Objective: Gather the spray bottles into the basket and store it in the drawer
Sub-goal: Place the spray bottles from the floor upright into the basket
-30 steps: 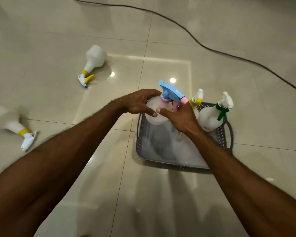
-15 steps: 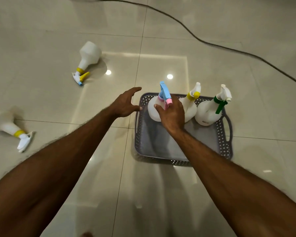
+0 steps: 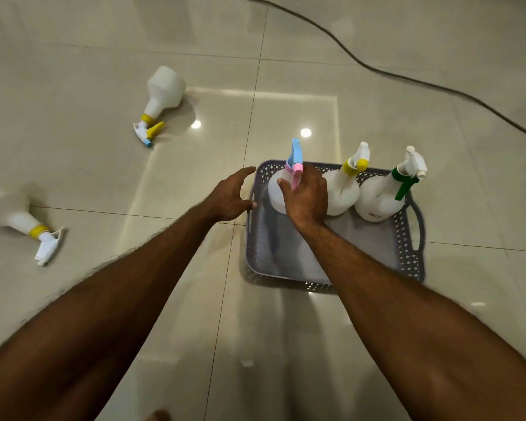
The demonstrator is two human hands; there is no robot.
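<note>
At the basket's (image 3: 406, 238) far left, the right hand (image 3: 305, 199) grips the pink-blue bottle (image 3: 278, 197); the left hand (image 3: 230, 197), fingers spread, hovers beside the rim.

- Left forearm: enters from the lower-left corner and extends diagonally up and to the right, bare.
- Left hand (image 3: 230, 197): palm turned rightward, fingers spread and slightly curled, thumb uppermost; nothing is grasped.
- Right forearm: enters from the lower-right corner and extends diagonally up and to the left, bare.
- Right hand (image 3: 305, 197): back toward the camera, fingers curled forward in a grasp; fingertips are hidden.
</note>
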